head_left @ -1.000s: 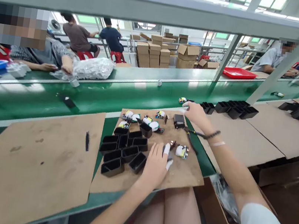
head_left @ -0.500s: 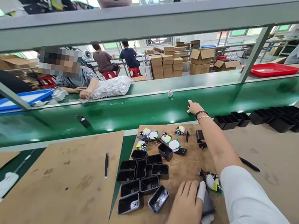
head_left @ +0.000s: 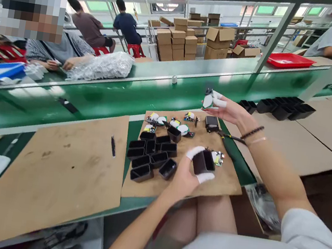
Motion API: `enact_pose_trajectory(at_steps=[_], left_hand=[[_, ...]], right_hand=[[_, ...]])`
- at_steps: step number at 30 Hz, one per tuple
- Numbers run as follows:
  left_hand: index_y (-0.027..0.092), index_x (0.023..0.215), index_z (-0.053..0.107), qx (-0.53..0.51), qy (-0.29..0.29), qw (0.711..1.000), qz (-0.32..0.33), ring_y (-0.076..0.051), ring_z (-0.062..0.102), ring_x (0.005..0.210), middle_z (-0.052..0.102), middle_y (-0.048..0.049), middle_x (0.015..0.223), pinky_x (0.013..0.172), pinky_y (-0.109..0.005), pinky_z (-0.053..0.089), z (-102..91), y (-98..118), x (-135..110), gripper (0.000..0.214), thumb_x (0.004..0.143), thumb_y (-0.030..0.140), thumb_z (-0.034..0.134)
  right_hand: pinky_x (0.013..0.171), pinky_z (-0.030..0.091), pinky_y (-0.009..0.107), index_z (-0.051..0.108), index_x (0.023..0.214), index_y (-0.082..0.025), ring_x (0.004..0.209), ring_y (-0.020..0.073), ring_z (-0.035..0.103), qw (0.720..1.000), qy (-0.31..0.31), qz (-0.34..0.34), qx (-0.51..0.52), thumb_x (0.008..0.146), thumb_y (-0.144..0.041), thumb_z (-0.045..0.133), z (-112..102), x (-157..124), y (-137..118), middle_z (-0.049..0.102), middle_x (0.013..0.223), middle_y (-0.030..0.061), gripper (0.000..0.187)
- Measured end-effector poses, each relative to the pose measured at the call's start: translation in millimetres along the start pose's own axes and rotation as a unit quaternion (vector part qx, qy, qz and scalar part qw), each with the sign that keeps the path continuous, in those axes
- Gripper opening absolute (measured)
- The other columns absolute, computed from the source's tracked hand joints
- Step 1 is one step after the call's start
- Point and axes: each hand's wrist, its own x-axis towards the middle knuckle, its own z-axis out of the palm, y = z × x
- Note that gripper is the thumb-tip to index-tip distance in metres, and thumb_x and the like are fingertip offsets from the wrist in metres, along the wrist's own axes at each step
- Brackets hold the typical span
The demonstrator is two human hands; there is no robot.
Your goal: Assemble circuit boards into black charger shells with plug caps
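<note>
My left hand (head_left: 190, 174), with white finger cots, is closed round a black plastic housing (head_left: 203, 162), held open side up above the cardboard sheet (head_left: 183, 177). My right hand (head_left: 229, 110) is raised over the edge of the green conveyor belt (head_left: 119, 101) and pinches a small circuit board (head_left: 208, 101) with a white part. A cluster of several empty black housings (head_left: 151, 155) lies on the cardboard to the left of my left hand. Several more circuit boards (head_left: 171, 122) lie along the cardboard's far edge, and one circuit board (head_left: 217, 157) lies beside the held housing.
A black adapter block (head_left: 211, 123) with a cable sits under my right hand. A black pen (head_left: 113, 146) lies on the larger cardboard sheet (head_left: 46, 173) to the left. Rows of black housings (head_left: 281, 107) stand at the right. People work across the belt beside a plastic bag (head_left: 101, 67).
My right hand came back from the belt holding a circuit board. My left hand lifted a black housing off the cardboard. The camera view shifted.
</note>
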Motion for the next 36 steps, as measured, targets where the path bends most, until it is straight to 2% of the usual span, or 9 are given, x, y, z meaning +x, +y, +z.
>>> enact_pose_trajectory(at_steps=[2,4,8,12,18,22,25,30,36], left_hand=[[0.021,0.134,0.056,-0.093,0.015,0.995,0.014,-0.032,0.063,0.134,0.064,-0.0154,0.139,0.120,-0.050,0.047,-0.6,5.1,-2.2,0.083,0.067,0.052,0.095],[0.023,0.131,0.058,-0.139,0.029,0.989,0.042,-0.030,0.066,0.131,0.067,-0.0135,0.136,0.115,-0.044,0.052,-1.8,13.3,-9.7,0.083,0.064,0.048,0.098],[0.028,0.134,0.059,-0.148,0.043,0.983,0.104,-0.026,0.067,0.130,0.067,-0.0095,0.136,0.108,-0.035,0.056,-7.0,35.6,-39.8,0.081,0.064,0.038,0.099],[0.030,0.133,0.060,-0.139,0.052,0.983,0.107,-0.026,0.066,0.132,0.067,-0.0081,0.137,0.105,-0.033,0.057,-14.1,58.0,-79.5,0.081,0.063,0.034,0.100],[0.027,0.130,0.059,-0.150,0.070,0.985,0.048,-0.028,0.068,0.126,0.067,-0.0113,0.134,0.095,-0.033,0.060,-25.1,93.1,-138.8,0.083,0.059,0.037,0.101],[0.027,0.129,0.059,-0.128,0.057,0.986,0.087,-0.028,0.067,0.129,0.064,-0.0111,0.138,0.098,-0.035,0.059,-33.6,117.3,-169.8,0.078,0.062,0.037,0.100],[0.029,0.133,0.057,-0.090,0.041,0.987,0.128,-0.028,0.066,0.130,0.064,-0.0101,0.139,0.099,-0.035,0.059,-37.3,132.4,-185.2,0.080,0.065,0.038,0.098],[0.029,0.135,0.055,-0.031,0.049,0.981,0.187,-0.028,0.065,0.129,0.062,-0.0106,0.141,0.101,-0.036,0.058,-34.2,148.8,-193.2,0.081,0.067,0.048,0.096],[0.027,0.134,0.058,-0.007,0.034,0.971,0.237,-0.027,0.067,0.127,0.065,-0.0107,0.135,0.101,-0.034,0.059,-31.1,158.9,-175.2,0.079,0.068,0.050,0.095]], right_hand=[[0.108,0.061,0.042,0.067,0.118,-0.028,0.106,0.0183,0.078,0.974,-0.015,0.001,0.226,0.089,-0.034,0.071,2.9,-69.0,13.7,0.081,0.109,-0.0005,0.030],[0.113,0.058,0.041,0.071,0.108,-0.028,0.107,0.0191,0.078,0.932,-0.018,0.004,0.362,0.080,-0.038,0.081,13.3,-136.4,29.4,0.082,0.107,-0.0028,0.031],[0.122,0.049,0.044,0.074,0.112,-0.029,0.121,0.0230,0.075,0.882,-0.023,0.043,0.469,0.078,-0.049,0.084,48.4,-237.9,58.9,0.081,0.119,0.0005,0.041],[0.126,0.044,0.040,0.077,0.109,-0.029,0.124,0.0214,0.074,0.848,0.007,0.056,0.527,0.076,-0.049,0.087,85.2,-293.7,81.2,0.082,0.119,0.0017,0.040],[0.124,0.047,0.038,0.077,0.099,-0.032,0.116,0.0192,0.076,0.822,0.043,0.014,0.568,0.066,-0.045,0.093,136.5,-340.0,73.4,0.083,0.112,-0.0022,0.039],[0.126,0.044,0.056,0.076,0.106,-0.034,0.126,0.0277,0.072,0.853,0.085,-0.111,0.503,0.060,-0.032,0.095,154.7,-355.8,23.6,0.081,0.118,-0.0026,0.050],[0.123,0.047,0.054,0.074,0.108,-0.034,0.131,0.0278,0.069,0.880,0.129,-0.225,0.398,0.057,-0.020,0.096,162.0,-366.5,-18.2,0.080,0.117,-0.0016,0.057],[0.113,0.058,0.040,0.071,0.116,-0.039,0.126,0.0215,0.070,0.861,0.153,-0.400,0.276,0.061,-0.022,0.099,175.8,-382.0,-55.1,0.078,0.120,-0.0028,0.065],[0.099,0.065,0.032,0.075,0.121,-0.034,0.115,0.0209,0.075,0.840,0.173,-0.471,0.205,0.063,-0.021,0.098,172.1,-371.9,-40.9,0.078,0.124,0.0005,0.064]])
